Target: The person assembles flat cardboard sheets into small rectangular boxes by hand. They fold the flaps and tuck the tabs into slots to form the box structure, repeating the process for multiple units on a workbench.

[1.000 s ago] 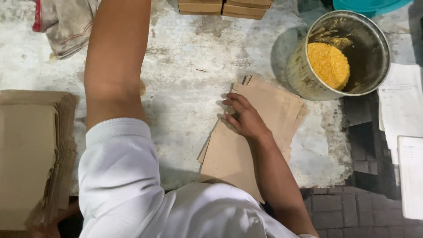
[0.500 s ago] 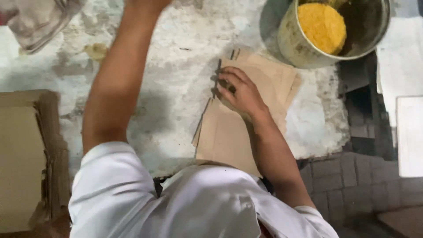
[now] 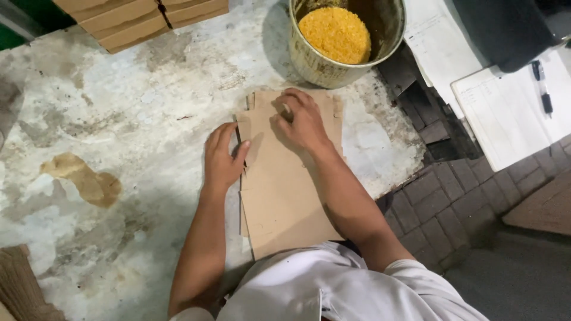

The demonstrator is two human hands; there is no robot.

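Observation:
A stack of flat brown cardboard sheets (image 3: 285,190) lies on the worn white worktop (image 3: 131,119) in front of me. My left hand (image 3: 223,157) rests open against the stack's left edge, thumb on the top sheet. My right hand (image 3: 300,122) presses flat on the upper part of the top sheet, fingers spread toward its far edge. Neither hand lifts anything.
A metal tin (image 3: 342,41) holding yellow paste stands just beyond the stack. Bundled cardboard (image 3: 143,18) lies at the far left. White papers (image 3: 505,113) and a pen (image 3: 542,86) sit at right. More cardboard (image 3: 24,291) shows at lower left; the worktop's edge is broken near the tiles (image 3: 452,196).
My left arm, stretched far up and left before, has come back and its hand now lies at the stack's left edge. The view has shifted, so the tin sits higher.

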